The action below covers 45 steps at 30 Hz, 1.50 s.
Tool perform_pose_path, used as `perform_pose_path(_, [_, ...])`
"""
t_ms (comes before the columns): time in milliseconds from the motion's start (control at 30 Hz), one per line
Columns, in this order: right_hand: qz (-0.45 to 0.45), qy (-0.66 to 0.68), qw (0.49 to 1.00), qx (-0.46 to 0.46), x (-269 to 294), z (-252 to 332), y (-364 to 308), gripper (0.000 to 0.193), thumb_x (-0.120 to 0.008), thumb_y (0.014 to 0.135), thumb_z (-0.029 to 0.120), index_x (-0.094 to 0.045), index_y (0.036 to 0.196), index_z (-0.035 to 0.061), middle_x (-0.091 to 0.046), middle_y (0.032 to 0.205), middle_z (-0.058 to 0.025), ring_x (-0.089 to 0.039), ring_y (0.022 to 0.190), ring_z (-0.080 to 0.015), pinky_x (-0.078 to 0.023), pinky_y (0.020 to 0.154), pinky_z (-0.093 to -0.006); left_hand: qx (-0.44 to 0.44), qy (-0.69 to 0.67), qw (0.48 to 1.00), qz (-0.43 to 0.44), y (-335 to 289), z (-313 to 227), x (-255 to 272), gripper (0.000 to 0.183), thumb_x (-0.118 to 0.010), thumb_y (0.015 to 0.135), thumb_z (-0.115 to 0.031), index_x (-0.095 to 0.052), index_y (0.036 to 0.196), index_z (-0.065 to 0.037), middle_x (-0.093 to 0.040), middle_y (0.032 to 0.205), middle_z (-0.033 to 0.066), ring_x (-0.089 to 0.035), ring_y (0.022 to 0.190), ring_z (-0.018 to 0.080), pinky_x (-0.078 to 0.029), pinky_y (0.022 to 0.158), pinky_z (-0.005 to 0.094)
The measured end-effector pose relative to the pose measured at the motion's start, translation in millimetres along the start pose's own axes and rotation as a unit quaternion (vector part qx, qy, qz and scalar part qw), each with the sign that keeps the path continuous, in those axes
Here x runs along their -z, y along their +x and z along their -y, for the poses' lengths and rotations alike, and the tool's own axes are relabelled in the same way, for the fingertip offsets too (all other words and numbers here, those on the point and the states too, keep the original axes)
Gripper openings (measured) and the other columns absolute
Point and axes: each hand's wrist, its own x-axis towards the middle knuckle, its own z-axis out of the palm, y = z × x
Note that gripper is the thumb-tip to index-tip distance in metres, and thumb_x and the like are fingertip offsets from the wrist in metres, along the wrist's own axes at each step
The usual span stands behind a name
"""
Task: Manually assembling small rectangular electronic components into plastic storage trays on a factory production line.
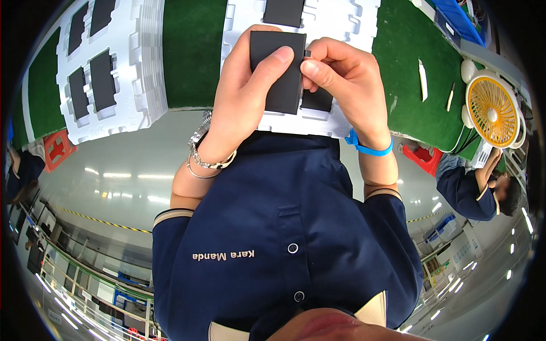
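A flat black rectangular block (284,91) is held up over a white moulded tray (341,25). My left hand (242,85) grips it from the left side, thumb laid across its front face and fingers behind. At the block's right edge, my right hand (355,74) pinches a small dark tab (307,54) between thumb and forefinger. Whether that tab is joined to the block cannot be made out. Two more black pieces lie in the tray: one beyond the block (283,11) and one partly hidden beneath my right hand (318,100).
On the green tabletop (193,57), a stack of white trays (133,108) at left carries several black pieces. To the right lie a slim white tool (422,79) and a smaller pale one (450,96), near a yellow fan (492,108). A co-worker (475,190) sits at far right.
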Motion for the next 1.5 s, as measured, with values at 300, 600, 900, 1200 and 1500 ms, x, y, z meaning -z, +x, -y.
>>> perform_pose_path(300, [-0.021,-0.042,0.998,0.031,-4,-4,-1,0.014,-0.07,0.09,0.012,-0.068,0.085,-0.0011,-0.065,0.072,-0.0022,-0.056,0.065,-0.0073,-0.046,0.061,-0.0223,-0.035,0.057,0.998,-0.014,-6,-4,-4,0.022,-0.056,0.098,-0.019,-0.05,0.11,-0.001,-0.061,0.09,0.0058,-0.059,0.078,0.011,-0.049,0.072,0.0252])
perform_pose_path(600, [0.015,0.027,0.999,0.025,12,0,2,0.011,-0.065,0.093,0.008,-0.066,0.09,-0.0025,-0.066,0.079,-0.0046,-0.06,0.071,-0.0098,-0.05,0.069,-0.0244,-0.027,-0.052,0.998,0.031,-4,-5,-8,0.025,-0.056,0.099,-0.018,-0.046,0.114,-0.001,-0.065,0.088,0.0093,-0.066,0.076,0.0139,-0.054,0.068,0.026])
perform_pose_path(900, [-0.012,-0.009,0.999,0.043,8,4,-1,0.01,-0.062,0.094,0.006,-0.061,0.093,-0.003,-0.064,0.082,-0.0037,-0.06,0.075,-0.0108,-0.049,0.073,-0.025,-0.085,0.111,0.99,-0.006,-4,-7,-17,0.022,-0.049,0.1,-0.016,-0.044,0.115,0.0,-0.065,0.085,0.012,-0.065,0.071,0.0155,-0.054,0.064,0.0269])
perform_pose_path(1200, [-0.003,0.052,0.997,0.059,17,10,5,0.013,-0.062,0.093,0.007,-0.062,0.103,-0.0018,-0.064,0.082,-0.0034,-0.059,0.075,-0.0114,-0.049,0.078,-0.026,-0.059,0.072,0.996,0.013,-1,-6,-17,0.026,-0.056,0.099,-0.018,-0.043,0.114,-0.001,-0.067,0.086,0.0108,-0.066,0.07,0.0154,-0.053,0.064,0.0273])
perform_pose_path(1500, [-0.141,-0.3,0.938,0.104,75,19,35,0.022,-0.069,0.086,0.008,-0.069,0.107,0.0015,-0.067,0.097,-0.0057,-0.061,0.094,-0.0141,-0.048,0.086,-0.0296,-0.255,0.415,0.872,-0.044,8,4,7,0.033,-0.061,0.092,-0.017,-0.053,0.121,-0.002,-0.058,0.123,0.0146,-0.053,0.119,0.0328,-0.042,0.099,0.0415])
